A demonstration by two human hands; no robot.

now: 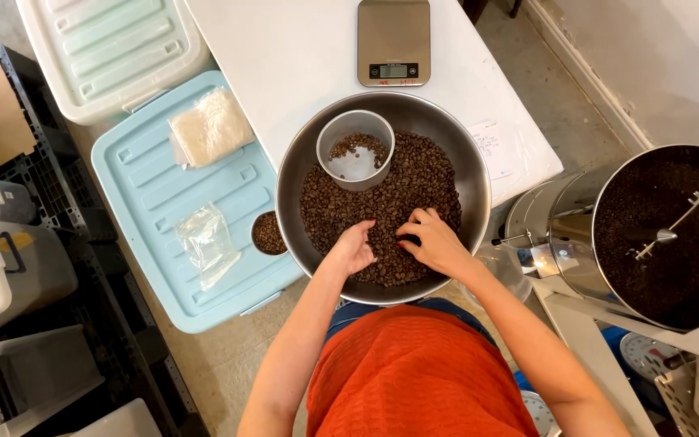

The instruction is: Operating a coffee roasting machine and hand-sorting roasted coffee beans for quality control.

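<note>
White worktop carried a scale up top. Left lay a pale blue lid. Centre, the steel bowl held coffee beans; left hand and right hand rested in them, fingers loosely curled, gripping nothing clearly.

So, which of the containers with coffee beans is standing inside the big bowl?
The white cup: it stands on the beans inside the bowl, above both hands. The small round tin sits outside, on the blue lid.
</note>
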